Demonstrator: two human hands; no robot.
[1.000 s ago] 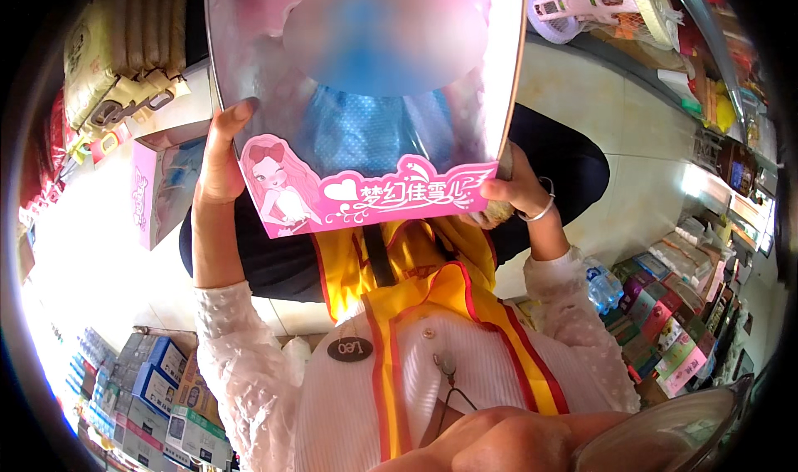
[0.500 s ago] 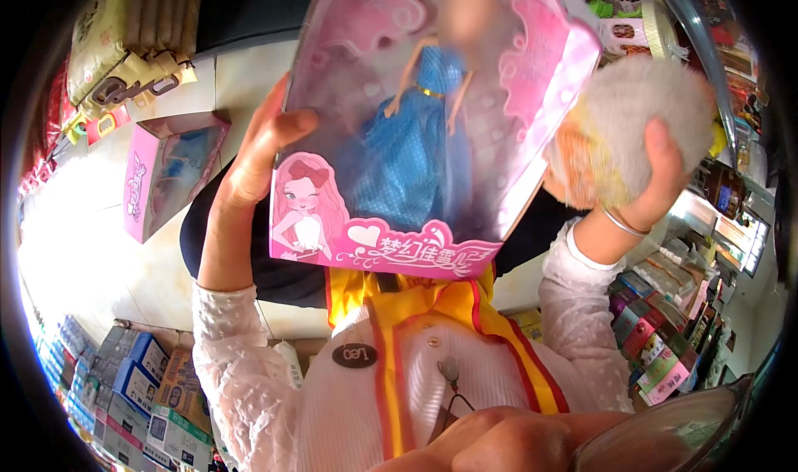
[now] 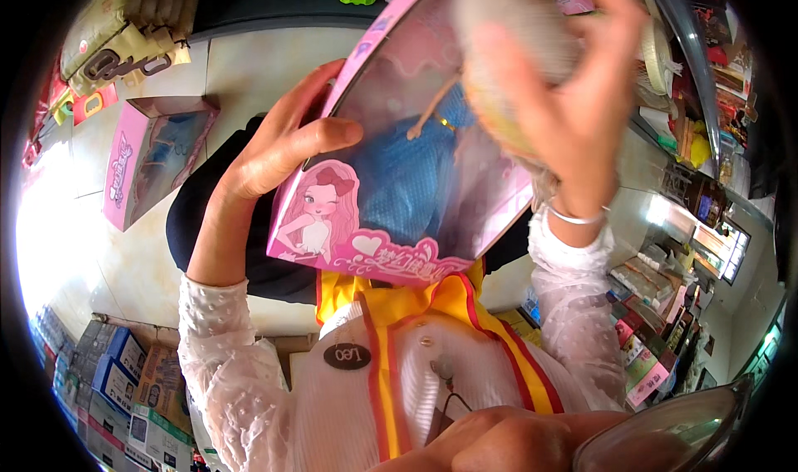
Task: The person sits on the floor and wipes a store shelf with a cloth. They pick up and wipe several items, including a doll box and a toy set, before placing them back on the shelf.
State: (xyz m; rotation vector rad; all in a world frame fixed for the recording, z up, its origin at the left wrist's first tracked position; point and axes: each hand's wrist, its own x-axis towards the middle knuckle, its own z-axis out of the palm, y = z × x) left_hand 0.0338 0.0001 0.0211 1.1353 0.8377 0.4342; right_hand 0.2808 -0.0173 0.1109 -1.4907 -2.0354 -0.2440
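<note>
A pink doll box (image 3: pixel 291 222) with a clear front window is held up, tilted, in front of my body. Behind the window is a doll in a blue dress (image 3: pixel 399 177) with a gold belt; its upper part is hidden. My left hand (image 3: pixel 287 139) grips the box's left edge, thumb on the front and fingers behind. In my right hand (image 3: pixel 586 110) is a bunched greyish-white cloth (image 3: pixel 519 27) with a yellowish side, blurred by motion. The cloth lies over the upper right of the window; whether it presses on the surface I cannot tell.
A similar pink doll box (image 3: pixel 129 160) lies on the light tiled floor at left. Tan bags with handles (image 3: pixel 125 44) stand at the upper left. Stacked cartons (image 3: pixel 158 389) are at lower left, shelves of packaged goods (image 3: pixel 657 339) at right. A dark surface (image 3: pixel 266 2) lies ahead.
My right hand has carried the cloth from beside the box up and left, over its window. The box has tilted, its top leaning right.
</note>
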